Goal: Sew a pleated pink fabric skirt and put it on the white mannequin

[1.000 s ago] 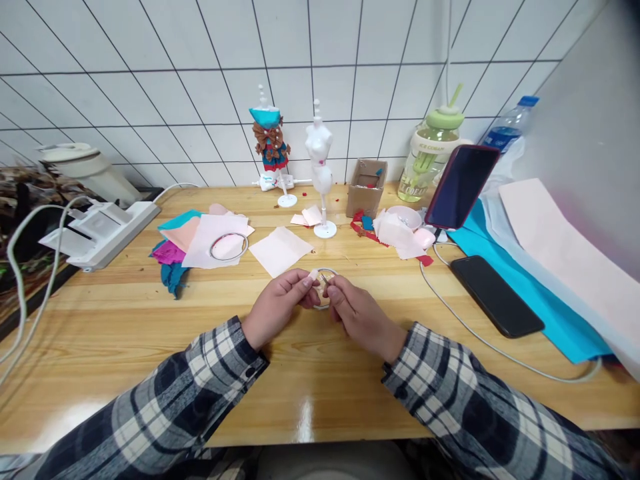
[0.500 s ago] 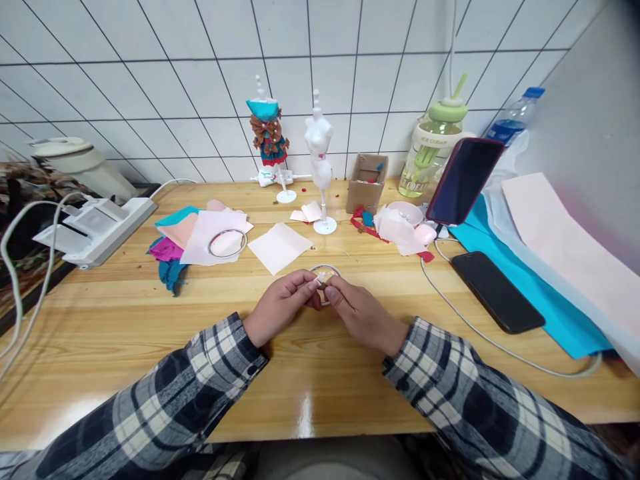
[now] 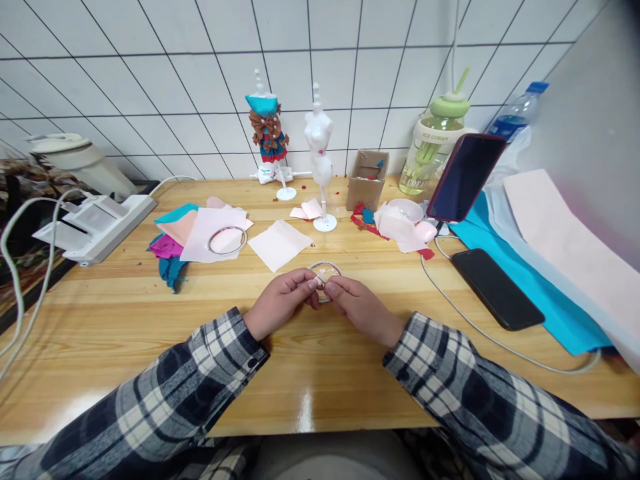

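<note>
Hands, two, bare, near the middle of the counter (image 3: 313, 380), fingers curled and fingertips brought together. Left hand (image 3: 287, 297): thumb and forefinger pinched on a small pale piece (image 3: 320, 280). Right hand (image 3: 357, 305): thumb and forefinger closed against the same piece from three o'clock; finer detail too small to tell. All bearings taken from this piece.

Round rimmed item (image 3: 327, 263), one, around and just beyond the fingertips, partly covered; hoop or dish, cannot be told.

Black phone (image 3: 497, 289), lying flat at three o'clock.

Pale square sheet (image 3: 280, 245), flat, between ten and eleven o'clock.

Second round item (image 3: 245, 241), on a pale sheet (image 3: 195, 240) at ten o'clock; coloured fabric pieces (image 3: 167, 247) beside it.

Pale scraps (image 3: 397, 227), heaped at two o'clock.

Cardboard box (image 3: 367, 190), open-topped, at one o'clock.

Bare white mannequin (image 3: 320, 147), upright at twelve o'clock.

Dressed mannequin (image 3: 269, 133), between eleven and twelve.

Green-lidded bottle (image 3: 433, 150), between one and two o'clock.
</note>
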Available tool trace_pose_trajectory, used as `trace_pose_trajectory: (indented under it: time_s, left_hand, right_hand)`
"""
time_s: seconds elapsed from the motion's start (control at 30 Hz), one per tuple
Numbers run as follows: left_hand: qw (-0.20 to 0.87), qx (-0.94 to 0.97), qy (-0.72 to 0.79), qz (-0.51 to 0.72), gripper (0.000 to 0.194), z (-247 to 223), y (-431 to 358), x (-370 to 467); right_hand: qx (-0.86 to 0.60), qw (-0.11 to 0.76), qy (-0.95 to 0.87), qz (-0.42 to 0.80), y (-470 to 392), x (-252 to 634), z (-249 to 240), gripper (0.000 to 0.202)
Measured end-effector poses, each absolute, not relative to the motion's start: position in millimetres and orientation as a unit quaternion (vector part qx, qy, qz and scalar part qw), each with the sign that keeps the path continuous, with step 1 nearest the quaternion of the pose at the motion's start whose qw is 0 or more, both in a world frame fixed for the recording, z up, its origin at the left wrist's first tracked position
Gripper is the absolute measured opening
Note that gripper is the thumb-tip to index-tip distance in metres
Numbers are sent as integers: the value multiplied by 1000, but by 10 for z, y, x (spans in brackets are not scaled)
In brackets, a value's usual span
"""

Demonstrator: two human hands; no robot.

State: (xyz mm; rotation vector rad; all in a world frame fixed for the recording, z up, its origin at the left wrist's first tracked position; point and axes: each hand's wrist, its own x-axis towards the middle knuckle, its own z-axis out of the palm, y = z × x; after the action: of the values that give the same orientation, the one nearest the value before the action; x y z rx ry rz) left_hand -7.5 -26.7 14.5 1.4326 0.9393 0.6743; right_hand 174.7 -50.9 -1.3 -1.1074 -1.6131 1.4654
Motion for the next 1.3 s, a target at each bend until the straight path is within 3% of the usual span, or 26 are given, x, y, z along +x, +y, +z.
trace_pose_trajectory:
  time_s: [0.67, 1.3]
  left_hand:
    - [625, 595, 420, 281, 33, 54, -269, -116]
    - [618, 623, 413, 245, 34, 47, -268, -117]
  right_hand:
    - [-453, 289, -584, 609, -518, 1763, -51, 35]
    - [-465, 290, -642, 537, -528, 1743, -2, 34]
